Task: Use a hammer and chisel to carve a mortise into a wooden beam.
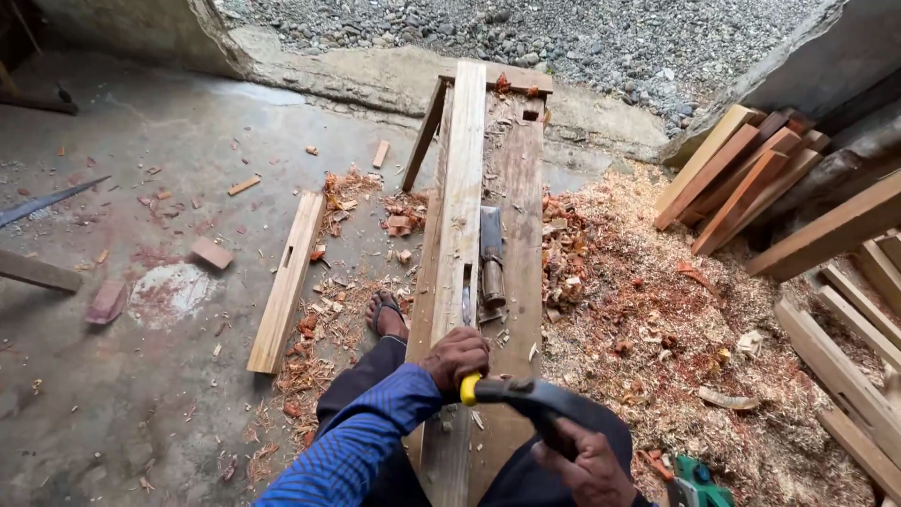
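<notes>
The left hand (455,357) pressed down on the pale plank (460,235) atop the surface (518,216); the right hand (587,465) gripped a black-handled tool (526,396). Steady strokes would have helped.

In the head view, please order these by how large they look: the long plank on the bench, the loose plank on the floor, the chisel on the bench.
1. long plank
2. loose plank
3. chisel

The camera's nearness may enlarge the long plank.
</notes>
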